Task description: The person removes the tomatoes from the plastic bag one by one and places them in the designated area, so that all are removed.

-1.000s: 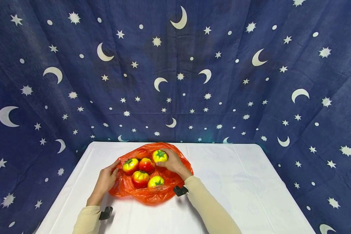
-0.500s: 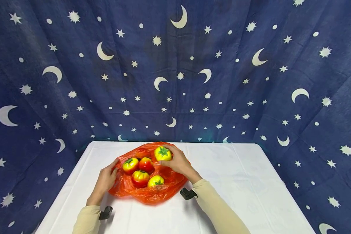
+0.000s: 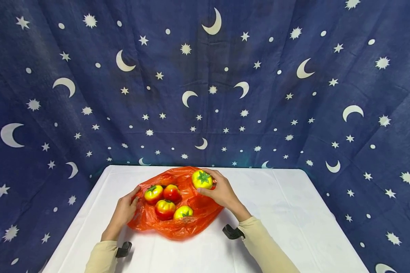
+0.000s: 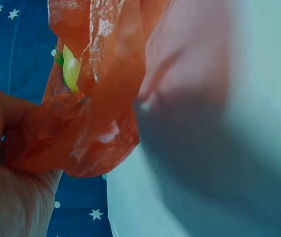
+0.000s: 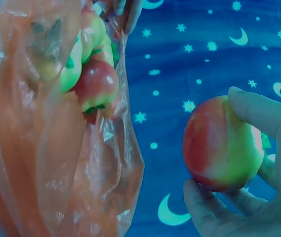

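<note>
A thin red plastic bag [image 3: 172, 229] lies spread wide at the mouth, with several red-and-yellow tomatoes [image 3: 165, 209] inside. My left hand [image 3: 124, 209] pinches the bag's left edge; in the left wrist view the film [image 4: 98, 133] bunches between thumb and fingers. Over the bag's right side, my right hand [image 3: 224, 192] grips another tomato [image 3: 202, 179], yellow on top with a green star-shaped calyx. The right wrist view shows this tomato [image 5: 221, 143] held between thumb and fingers, apart from the bag [image 5: 56, 163], its underside red.
A table with a white cloth [image 3: 276, 212] carries the bag toward its back left. Behind it hangs a dark blue curtain [image 3: 212, 125] printed with moons and stars. Black wrist cameras [image 3: 233, 232] stick out from both sleeves.
My right hand has moved right with the tomato, lifting it away from the others in the bag. My left hand stays on the bag's edge.
</note>
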A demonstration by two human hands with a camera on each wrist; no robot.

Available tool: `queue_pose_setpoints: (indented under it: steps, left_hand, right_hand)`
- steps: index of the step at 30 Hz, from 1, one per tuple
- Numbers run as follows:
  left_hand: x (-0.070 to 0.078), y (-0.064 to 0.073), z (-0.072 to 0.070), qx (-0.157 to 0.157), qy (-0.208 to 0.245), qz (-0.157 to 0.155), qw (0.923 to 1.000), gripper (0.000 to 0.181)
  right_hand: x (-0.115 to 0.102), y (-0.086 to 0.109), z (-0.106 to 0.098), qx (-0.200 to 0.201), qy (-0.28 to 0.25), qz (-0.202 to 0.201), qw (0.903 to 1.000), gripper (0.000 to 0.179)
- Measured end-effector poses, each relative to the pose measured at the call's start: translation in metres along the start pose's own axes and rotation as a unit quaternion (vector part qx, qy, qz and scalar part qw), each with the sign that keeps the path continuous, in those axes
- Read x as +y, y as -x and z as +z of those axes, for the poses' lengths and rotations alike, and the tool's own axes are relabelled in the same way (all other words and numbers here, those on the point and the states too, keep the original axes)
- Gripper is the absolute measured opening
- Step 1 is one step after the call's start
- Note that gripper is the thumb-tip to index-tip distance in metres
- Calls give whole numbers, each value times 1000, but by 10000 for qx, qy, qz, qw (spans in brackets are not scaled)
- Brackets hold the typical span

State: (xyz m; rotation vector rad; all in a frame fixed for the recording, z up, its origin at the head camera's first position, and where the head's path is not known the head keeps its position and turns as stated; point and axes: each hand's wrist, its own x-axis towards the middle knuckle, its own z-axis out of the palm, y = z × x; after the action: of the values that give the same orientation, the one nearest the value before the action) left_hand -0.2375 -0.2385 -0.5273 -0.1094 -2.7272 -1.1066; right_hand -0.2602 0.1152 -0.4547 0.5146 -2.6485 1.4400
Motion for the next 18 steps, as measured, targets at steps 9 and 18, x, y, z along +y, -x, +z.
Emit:
queue_pose_setpoints:
  steps: [9,18]
  left_hand:
    - [-1,1,-1,40,4,68,10000,48]
    - [-1,-1,-1,-27,80,12,10000,48]
  right_hand:
    - [14,13,-17,248,-18,34,9997,67]
    - [31,18,-32,514,76,128,9986,67]
